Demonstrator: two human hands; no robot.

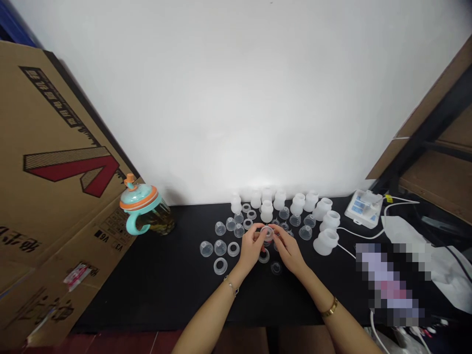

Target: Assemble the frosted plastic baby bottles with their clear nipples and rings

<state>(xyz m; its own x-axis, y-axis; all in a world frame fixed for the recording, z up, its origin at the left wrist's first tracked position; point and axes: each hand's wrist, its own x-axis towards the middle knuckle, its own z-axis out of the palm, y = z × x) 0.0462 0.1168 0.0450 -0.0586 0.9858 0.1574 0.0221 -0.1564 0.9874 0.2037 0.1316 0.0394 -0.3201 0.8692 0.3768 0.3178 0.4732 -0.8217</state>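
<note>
My left hand [251, 244] and my right hand [289, 247] meet over the middle of the black table. Between their fingertips they hold a translucent bottle collar ring [267, 231]; whether another part sits in it I cannot make out. Just below the fingers lies another collar ring [264, 256], with a clear silicone nipple [276, 267] to its right. Clear domed caps [220, 247] and more loose rings [220, 266] are spread to the left. Further clear caps [306, 232] lie right of my hands. Small white bottles [266, 211] stand behind them.
White bottles [326, 241] curve round to the right. A teal-lidded jug [149, 211] stands left beside a large cardboard box [55, 162]. At the right are a white power strip [364, 208], cables and a blurred-out object [391, 285]. A white wall [236, 98] rises behind.
</note>
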